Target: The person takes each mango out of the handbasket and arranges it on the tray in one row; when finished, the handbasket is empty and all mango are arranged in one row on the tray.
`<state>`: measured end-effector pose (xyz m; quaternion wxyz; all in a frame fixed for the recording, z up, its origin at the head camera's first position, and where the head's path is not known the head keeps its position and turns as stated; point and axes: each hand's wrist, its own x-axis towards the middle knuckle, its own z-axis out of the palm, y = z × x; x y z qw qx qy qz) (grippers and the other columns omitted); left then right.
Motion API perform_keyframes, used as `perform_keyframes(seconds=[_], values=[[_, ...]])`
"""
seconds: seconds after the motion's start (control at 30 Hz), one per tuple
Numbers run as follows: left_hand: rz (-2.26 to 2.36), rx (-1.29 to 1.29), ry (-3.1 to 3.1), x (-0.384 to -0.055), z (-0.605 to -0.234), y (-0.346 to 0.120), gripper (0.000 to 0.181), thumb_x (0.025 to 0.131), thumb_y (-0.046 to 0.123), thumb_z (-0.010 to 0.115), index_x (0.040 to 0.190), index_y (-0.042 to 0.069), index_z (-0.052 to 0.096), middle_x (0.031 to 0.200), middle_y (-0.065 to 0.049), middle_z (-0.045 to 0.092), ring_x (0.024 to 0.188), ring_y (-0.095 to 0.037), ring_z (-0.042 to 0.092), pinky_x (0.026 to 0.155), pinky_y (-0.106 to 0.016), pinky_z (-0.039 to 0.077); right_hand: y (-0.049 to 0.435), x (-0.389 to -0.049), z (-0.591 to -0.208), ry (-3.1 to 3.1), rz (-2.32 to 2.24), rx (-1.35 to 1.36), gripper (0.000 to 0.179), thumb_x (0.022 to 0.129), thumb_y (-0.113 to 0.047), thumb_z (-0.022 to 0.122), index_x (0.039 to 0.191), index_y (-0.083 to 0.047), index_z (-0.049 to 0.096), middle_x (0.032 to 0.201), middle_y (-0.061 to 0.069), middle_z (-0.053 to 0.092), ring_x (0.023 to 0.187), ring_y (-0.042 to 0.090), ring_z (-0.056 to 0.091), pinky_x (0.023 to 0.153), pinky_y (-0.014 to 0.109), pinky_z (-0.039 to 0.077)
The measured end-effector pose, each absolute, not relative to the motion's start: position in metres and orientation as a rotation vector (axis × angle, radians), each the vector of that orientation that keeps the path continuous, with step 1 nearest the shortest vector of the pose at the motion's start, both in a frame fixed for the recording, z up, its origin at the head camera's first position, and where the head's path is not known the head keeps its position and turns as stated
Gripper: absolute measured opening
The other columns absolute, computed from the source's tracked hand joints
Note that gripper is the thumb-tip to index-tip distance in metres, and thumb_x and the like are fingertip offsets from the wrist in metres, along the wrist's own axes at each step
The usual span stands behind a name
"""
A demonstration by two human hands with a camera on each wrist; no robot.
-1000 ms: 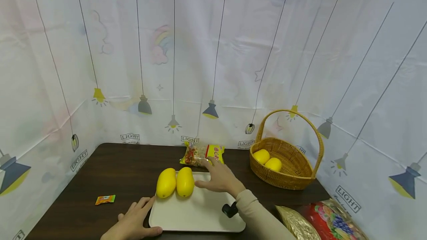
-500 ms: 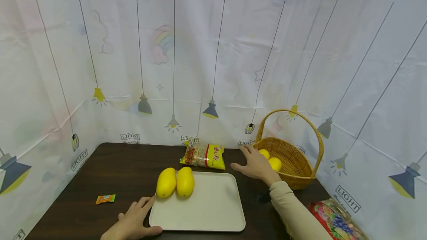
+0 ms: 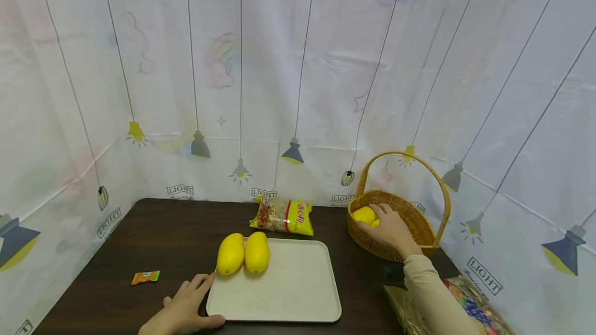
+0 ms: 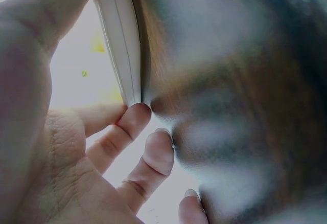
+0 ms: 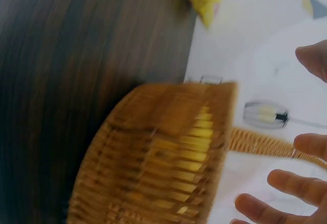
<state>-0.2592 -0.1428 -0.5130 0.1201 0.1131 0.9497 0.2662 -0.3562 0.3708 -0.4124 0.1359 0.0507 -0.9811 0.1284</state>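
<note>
Two mangoes lie on the tray beside the relaxed left hand, two fruits still in the basket below the spread right hand.

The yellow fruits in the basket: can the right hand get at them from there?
Probably yes: the right hand is over the basket, close beside the yellow fruits, with the arched handle out of its way.

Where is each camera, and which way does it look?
Head: on the head, facing forward and down at tray and basket; left hand, right hand, right sleeve show.
Left wrist: worn there, faces the tray's edge; left palm and fingers show.
Right wrist: worn there, faces the basket's side; right-hand fingers show.
Shared: head and right wrist views both see the basket.
</note>
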Motion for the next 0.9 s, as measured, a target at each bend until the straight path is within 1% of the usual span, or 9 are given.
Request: perform_keyframes(seconds=[0.17, 0.37, 0.5, 0.67, 0.9], values=[[0.782, 0.341, 2.768, -0.258, -0.511, -0.143, 0.109, 0.072, 0.066, 0.08, 0.157, 0.016, 0.035, 0.149, -0.008, 0.042, 0.112, -0.03, 0.047, 0.077, -0.083, 0.032, 0.384, -0.356, -0.417, -2.866, 0.356, 0.123, 0.078, 0.093, -0.06, 0.059, 0.149, -0.006, 0.047, 0.148, 0.031, 0.043, 0.128, 0.06, 0.045, 0.102, 0.069, 0.04], [0.784, 0.336, 2.766, -0.259, -0.51, -0.142, 0.108, 0.072, 0.065, 0.08, 0.157, 0.016, 0.035, 0.148, -0.007, 0.042, 0.108, -0.028, 0.046, 0.074, -0.075, 0.036, 0.393, -0.357, -0.42, -2.884, 0.368, 0.106, 0.082, 0.093, -0.063, 0.057, 0.15, -0.005, 0.046, 0.151, 0.033, 0.04, 0.132, 0.061, 0.041, 0.103, 0.071, 0.037], [0.78, 0.331, 2.764, -0.259, -0.51, -0.142, 0.108, 0.072, 0.065, 0.08, 0.157, 0.016, 0.035, 0.147, -0.007, 0.042, 0.107, -0.028, 0.046, 0.073, -0.073, 0.037, 0.397, -0.359, -0.422, -2.906, 0.354, 0.104, 0.083, 0.094, -0.063, 0.055, 0.15, -0.002, 0.044, 0.151, 0.034, 0.038, 0.132, 0.061, 0.041, 0.103, 0.071, 0.037], [0.784, 0.345, 2.765, -0.26, -0.51, -0.143, 0.108, 0.073, 0.065, 0.08, 0.157, 0.015, 0.035, 0.147, -0.008, 0.043, 0.109, -0.029, 0.047, 0.075, -0.08, 0.034, 0.402, -0.363, -0.426, -2.928, 0.358, 0.091, 0.084, 0.095, -0.064, 0.054, 0.15, -0.001, 0.044, 0.15, 0.036, 0.039, 0.131, 0.06, 0.043, 0.103, 0.07, 0.038], [0.812, 0.36, 2.757, -0.262, -0.514, -0.145, 0.108, 0.072, 0.066, 0.079, 0.157, 0.015, 0.035, 0.148, -0.008, 0.043, 0.108, -0.027, 0.046, 0.074, -0.084, 0.032, 0.405, -0.37, -0.431, -2.934, 0.416, 0.073, 0.082, 0.094, -0.062, 0.056, 0.148, -0.002, 0.046, 0.148, 0.035, 0.041, 0.131, 0.057, 0.044, 0.103, 0.069, 0.039]])
